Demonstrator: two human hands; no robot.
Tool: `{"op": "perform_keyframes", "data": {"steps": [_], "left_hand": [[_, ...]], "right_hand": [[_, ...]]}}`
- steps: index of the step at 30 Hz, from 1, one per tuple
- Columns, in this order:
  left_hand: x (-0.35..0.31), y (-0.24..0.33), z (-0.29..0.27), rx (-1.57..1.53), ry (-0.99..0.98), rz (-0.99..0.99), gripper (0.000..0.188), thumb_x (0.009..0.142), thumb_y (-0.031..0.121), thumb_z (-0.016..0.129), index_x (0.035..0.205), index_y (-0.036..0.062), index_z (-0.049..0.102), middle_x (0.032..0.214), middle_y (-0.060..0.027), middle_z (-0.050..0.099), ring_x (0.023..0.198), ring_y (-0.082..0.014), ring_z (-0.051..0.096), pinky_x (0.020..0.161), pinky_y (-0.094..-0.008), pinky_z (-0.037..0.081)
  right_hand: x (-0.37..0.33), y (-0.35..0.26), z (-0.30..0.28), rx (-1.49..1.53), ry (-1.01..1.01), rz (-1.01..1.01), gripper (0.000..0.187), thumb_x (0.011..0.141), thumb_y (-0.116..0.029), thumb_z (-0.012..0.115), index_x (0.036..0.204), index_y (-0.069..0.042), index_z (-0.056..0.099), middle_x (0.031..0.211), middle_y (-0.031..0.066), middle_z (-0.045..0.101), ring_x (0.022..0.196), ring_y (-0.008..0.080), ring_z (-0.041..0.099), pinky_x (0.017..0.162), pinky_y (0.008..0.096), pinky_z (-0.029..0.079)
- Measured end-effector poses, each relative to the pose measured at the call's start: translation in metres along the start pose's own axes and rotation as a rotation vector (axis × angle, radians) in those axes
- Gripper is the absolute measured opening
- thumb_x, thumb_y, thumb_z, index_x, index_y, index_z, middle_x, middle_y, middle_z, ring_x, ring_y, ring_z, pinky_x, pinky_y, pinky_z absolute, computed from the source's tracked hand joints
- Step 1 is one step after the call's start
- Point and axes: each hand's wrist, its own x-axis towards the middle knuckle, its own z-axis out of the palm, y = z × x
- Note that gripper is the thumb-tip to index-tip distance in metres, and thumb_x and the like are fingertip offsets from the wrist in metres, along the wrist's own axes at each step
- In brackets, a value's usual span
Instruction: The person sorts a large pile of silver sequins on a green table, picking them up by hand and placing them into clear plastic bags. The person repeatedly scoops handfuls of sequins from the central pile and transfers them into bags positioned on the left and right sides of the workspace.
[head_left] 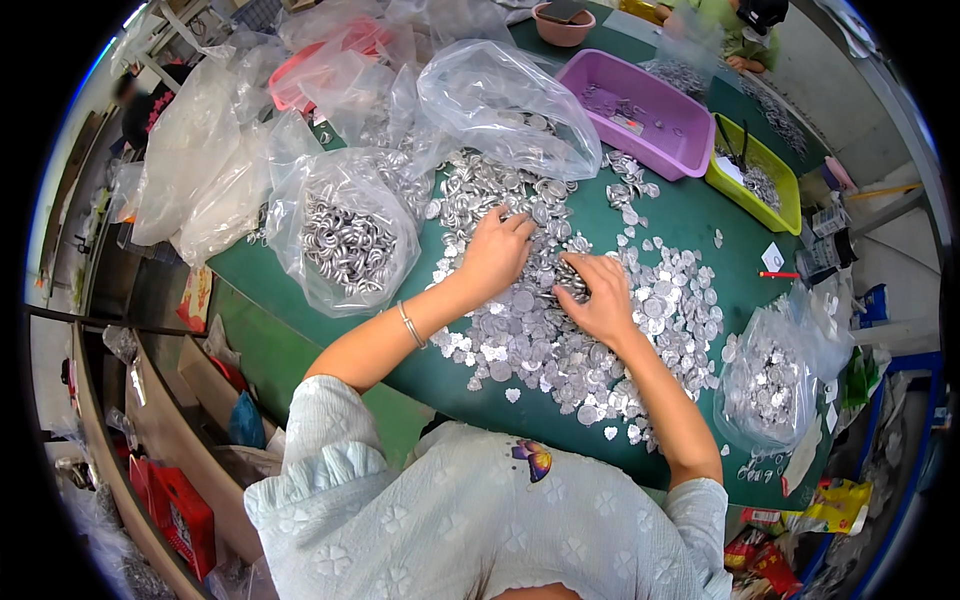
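Head camera view, looking down on your tabletop (692,215), with both of your bare hands at work over a broad spread of small silvery metal pieces (520,345). The metal pieces cover the middle of the tabletop and run toward its near edge, where a few lie scattered singly. Your left hand (497,250), with a bracelet (410,325) at its wrist, rests at the pile with its fingers bent down into it; whether they grip any piece you cannot tell from this angle. Your right hand (602,295) lies just beside it, thumb and fingers apart and curved around a darker clump of the pieces; whether it is pinched between them likewise cannot be told. Toward the left edge of the tabletop, a clear bag (300,285) holds metal rings (345,245). Beyond your hands, another plastic bag (500,85) lies against the far part of the pile. A purple tub (655,150) and a yellow-green tray (789,212) stand side by side toward the far right corner. Near the right edge lie a white card (771,258) and a red stick (778,275).
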Motion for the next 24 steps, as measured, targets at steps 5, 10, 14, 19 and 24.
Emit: {"op": "perform_keyframes", "data": {"steps": [5, 10, 14, 19, 24], "left_hand": [[-0.008, 0.007, -0.004, -0.033, 0.026, 0.016, 0.028, 0.076, 0.009, 0.063, 0.103, 0.0034, 0.056, 0.109, -0.0113, 0.058, 0.107, -0.0381, 0.048, 0.091, -0.0443, 0.04], [-0.015, 0.011, -0.004, -0.031, 0.032, 0.06, 0.025, 0.076, 0.006, 0.061, 0.1, 0.0034, 0.056, 0.106, -0.0112, 0.058, 0.11, -0.0371, 0.046, 0.093, -0.0446, 0.038], [-0.023, 0.016, -0.004, -0.001, 0.045, 0.097, 0.027, 0.074, 0.004, 0.06, 0.1, 0.0029, 0.056, 0.106, -0.0116, 0.057, 0.112, -0.0364, 0.044, 0.094, -0.0448, 0.036], [-0.033, 0.023, -0.006, 0.039, 0.053, 0.21, 0.023, 0.069, 0.002, 0.057, 0.091, 0.0005, 0.055, 0.103, -0.0138, 0.056, 0.116, -0.0348, 0.043, 0.095, -0.0446, 0.035], [-0.055, 0.04, -0.005, 0.056, -0.05, 0.308, 0.016, 0.068, 0.001, 0.054, 0.084, -0.0008, 0.053, 0.093, -0.0142, 0.056, 0.115, -0.0339, 0.044, 0.095, -0.0438, 0.034]], "right_hand": [[-0.019, -0.016, -0.006, -0.052, -0.008, -0.089, 0.033, 0.07, -0.013, 0.069, 0.102, -0.008, 0.063, 0.099, 0.0064, 0.063, 0.092, 0.0252, 0.054, 0.087, 0.0367, 0.039], [-0.043, -0.03, -0.007, 0.02, -0.048, -0.096, 0.031, 0.069, -0.008, 0.068, 0.1, -0.008, 0.064, 0.106, 0.004, 0.062, 0.097, 0.0251, 0.054, 0.089, 0.0393, 0.039], [-0.068, -0.049, -0.009, -0.03, -0.076, -0.15, 0.03, 0.069, -0.007, 0.068, 0.099, -0.01, 0.064, 0.11, 0.0013, 0.061, 0.104, 0.0257, 0.051, 0.096, 0.0447, 0.034], [-0.1, -0.057, -0.014, -0.061, -0.095, -0.071, 0.028, 0.071, -0.007, 0.067, 0.099, -0.01, 0.064, 0.111, 0.0004, 0.061, 0.111, 0.0266, 0.049, 0.101, 0.0477, 0.029], [-0.121, -0.053, -0.028, -0.085, 0.061, -0.015, 0.019, 0.074, -0.005, 0.065, 0.093, -0.005, 0.066, 0.096, 0.0071, 0.065, 0.104, 0.03, 0.053, 0.095, 0.0441, 0.036]]}}
